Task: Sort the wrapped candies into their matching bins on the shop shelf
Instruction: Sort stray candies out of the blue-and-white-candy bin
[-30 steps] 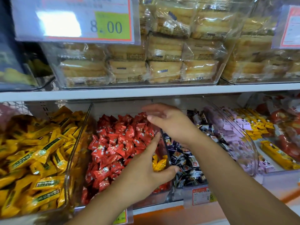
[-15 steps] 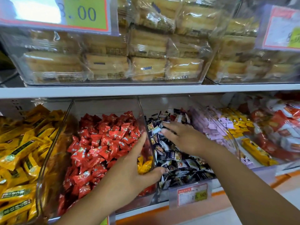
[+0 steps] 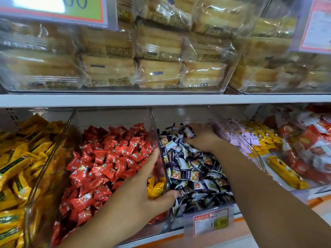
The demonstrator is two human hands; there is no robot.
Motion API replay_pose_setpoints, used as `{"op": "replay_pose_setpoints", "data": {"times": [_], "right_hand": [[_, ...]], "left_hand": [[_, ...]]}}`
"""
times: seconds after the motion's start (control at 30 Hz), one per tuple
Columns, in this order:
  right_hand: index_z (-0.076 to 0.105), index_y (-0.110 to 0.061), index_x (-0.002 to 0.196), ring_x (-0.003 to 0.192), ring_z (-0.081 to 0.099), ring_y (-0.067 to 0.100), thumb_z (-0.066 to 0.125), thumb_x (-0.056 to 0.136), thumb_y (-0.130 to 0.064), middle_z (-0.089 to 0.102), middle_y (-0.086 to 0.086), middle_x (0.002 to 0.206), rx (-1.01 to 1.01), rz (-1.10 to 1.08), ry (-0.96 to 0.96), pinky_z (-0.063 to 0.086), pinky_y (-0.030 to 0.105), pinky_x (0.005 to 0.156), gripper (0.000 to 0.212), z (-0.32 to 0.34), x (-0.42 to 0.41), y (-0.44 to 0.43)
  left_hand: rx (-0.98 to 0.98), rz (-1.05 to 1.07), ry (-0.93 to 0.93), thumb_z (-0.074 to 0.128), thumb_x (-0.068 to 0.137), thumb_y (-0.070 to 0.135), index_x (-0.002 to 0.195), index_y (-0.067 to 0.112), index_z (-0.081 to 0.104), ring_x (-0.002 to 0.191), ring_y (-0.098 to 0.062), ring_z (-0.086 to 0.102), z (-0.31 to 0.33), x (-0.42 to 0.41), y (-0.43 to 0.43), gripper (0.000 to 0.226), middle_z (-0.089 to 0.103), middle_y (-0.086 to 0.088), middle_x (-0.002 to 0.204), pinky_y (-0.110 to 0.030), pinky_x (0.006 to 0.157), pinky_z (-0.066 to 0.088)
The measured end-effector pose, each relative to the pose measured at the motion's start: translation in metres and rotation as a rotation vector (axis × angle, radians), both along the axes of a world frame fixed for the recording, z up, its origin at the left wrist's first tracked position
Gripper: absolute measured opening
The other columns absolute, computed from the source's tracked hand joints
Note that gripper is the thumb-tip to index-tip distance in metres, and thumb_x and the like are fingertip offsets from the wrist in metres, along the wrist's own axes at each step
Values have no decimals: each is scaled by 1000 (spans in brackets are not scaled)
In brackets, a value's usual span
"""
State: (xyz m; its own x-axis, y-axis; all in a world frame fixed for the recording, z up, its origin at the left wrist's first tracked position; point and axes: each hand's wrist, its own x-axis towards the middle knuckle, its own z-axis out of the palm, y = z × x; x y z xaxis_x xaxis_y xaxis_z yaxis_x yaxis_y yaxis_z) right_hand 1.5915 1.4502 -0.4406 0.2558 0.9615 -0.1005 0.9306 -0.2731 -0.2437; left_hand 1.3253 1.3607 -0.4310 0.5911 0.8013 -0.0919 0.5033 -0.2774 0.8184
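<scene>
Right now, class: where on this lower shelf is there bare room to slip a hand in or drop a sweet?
Free: the back of the dark sweets bin, behind the right hand, and the gap above the red sweets under the shelf board. Crowded: the red bin's front right corner, where the left hand covers yellow sweets.

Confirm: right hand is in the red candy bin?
No, the right hand is in the dark-wrapped candy bin, right of the red candy bin.
</scene>
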Motion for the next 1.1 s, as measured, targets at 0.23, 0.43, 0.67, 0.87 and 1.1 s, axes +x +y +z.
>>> {"op": "replay_pose_setpoints", "data": {"times": [0.23,0.43,0.67,0.87,1.1], "right_hand": [[23,-45,148,119,52,30,51,96,-43,20,5,156,-81,105,55,40,28,94,60,9,-1,3],[35,-30,147,114,54,22,58,95,-36,32,4,155,-83,96,118,45,28,90,57,13,-4,8],[42,-20,144,59,49,0,66,88,-20,50,8,140,107,27,307,35,4,41,61,27,-7,-13],[67,-24,97,34,37,9,67,87,-7,52,-6,64,314,53,466,31,20,38,20,51,-25,-67],[54,-43,124,123,35,11,67,84,-47,43,-17,127,276,152,237,31,25,103,42,22,-45,-120]], "left_hand": [[9,2,18,52,55,80,127,76,-16,123,13,23,1,1,-1,100,28,23,152,-14,96,27],[-1,9,14,53,56,79,128,75,-15,120,13,22,1,0,-1,99,29,21,151,-17,98,28],[5,-8,53,50,57,81,126,76,-17,107,4,51,6,0,-2,97,46,19,129,-23,93,44],[-4,-40,85,53,70,73,137,66,-16,53,-4,46,8,-2,-5,96,52,6,97,-38,72,49],[0,-11,32,51,61,77,129,73,-13,54,2,35,5,-2,-7,94,47,28,86,-20,59,37]]}}
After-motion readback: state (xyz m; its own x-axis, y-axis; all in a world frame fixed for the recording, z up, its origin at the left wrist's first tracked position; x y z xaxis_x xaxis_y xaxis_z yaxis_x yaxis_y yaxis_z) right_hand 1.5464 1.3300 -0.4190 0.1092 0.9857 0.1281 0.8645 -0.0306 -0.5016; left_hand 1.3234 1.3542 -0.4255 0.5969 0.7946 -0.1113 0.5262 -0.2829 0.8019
